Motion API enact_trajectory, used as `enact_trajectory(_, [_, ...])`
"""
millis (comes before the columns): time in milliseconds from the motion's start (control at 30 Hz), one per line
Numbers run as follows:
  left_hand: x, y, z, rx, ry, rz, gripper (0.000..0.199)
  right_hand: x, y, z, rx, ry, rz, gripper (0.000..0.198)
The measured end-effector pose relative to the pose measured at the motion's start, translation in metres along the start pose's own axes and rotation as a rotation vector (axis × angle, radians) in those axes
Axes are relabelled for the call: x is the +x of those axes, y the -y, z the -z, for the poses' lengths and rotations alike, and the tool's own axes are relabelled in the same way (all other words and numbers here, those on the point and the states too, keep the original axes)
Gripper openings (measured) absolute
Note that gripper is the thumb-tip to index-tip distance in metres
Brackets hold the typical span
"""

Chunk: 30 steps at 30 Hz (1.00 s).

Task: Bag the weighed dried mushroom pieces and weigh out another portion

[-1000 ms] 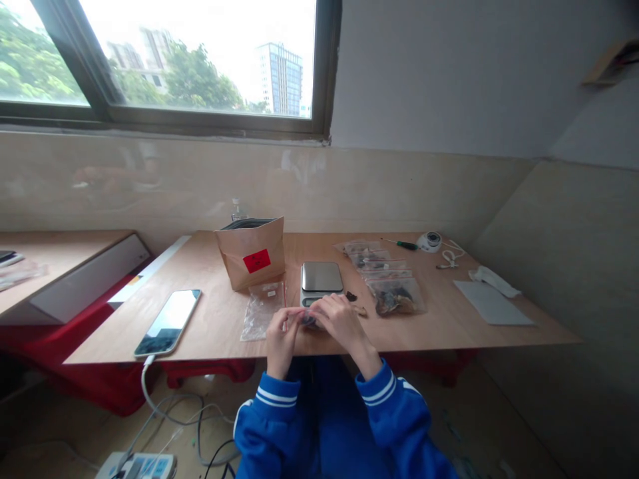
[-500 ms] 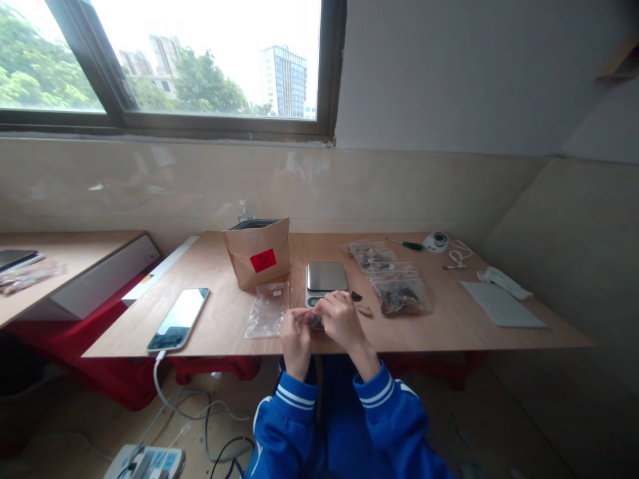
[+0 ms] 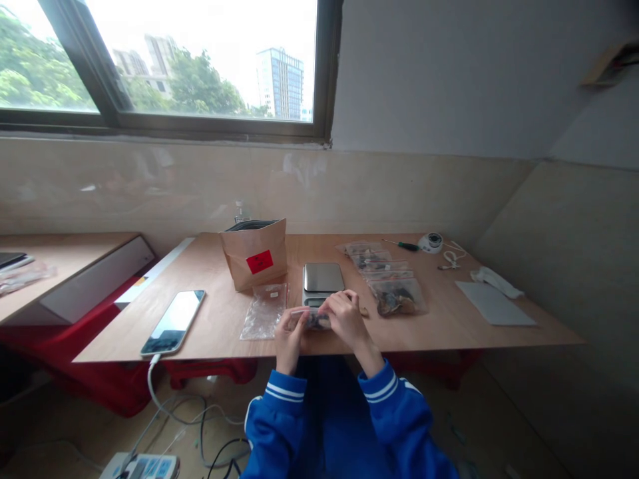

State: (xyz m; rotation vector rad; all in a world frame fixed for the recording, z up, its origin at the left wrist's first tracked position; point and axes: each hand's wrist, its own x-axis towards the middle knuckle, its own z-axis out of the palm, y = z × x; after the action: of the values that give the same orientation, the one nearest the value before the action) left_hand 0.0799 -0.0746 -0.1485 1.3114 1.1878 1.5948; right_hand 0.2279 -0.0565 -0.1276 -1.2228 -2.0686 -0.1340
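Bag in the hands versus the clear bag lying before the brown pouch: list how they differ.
The bag in the hands shows dark contents; the clear bag shows none.
The bag in the hands is pinched by the left hand and right hand; the clear bag lies flat on the table.
Fingers partly cover the bag in the hands; the clear bag is mostly in view.
Both look like see-through plastic.

On the surface: scale, behind a packet between left hand and right hand; pouch at left, bag before it; phone farther left; row of bags right; sheet farther right.
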Motion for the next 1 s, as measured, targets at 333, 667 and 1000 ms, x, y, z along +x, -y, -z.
enact_trajectory(333, [0.001, 0.001, -0.001, 0.048, 0.009, -0.071, 0.023, -0.009, -0.009, 0.009, 0.113, -0.019, -0.089, 0.019])
enact_trajectory(667, [-0.002, 0.009, -0.007, -0.032, 0.105, -0.016, 0.023, -0.007, 0.000, 0.010, 0.123, -0.051, -0.052, 0.022])
enact_trajectory(1000, [-0.001, 0.006, -0.008, 0.027, 0.056, -0.045, 0.023, -0.016, -0.005, 0.012, 0.103, -0.078, -0.058, 0.014])
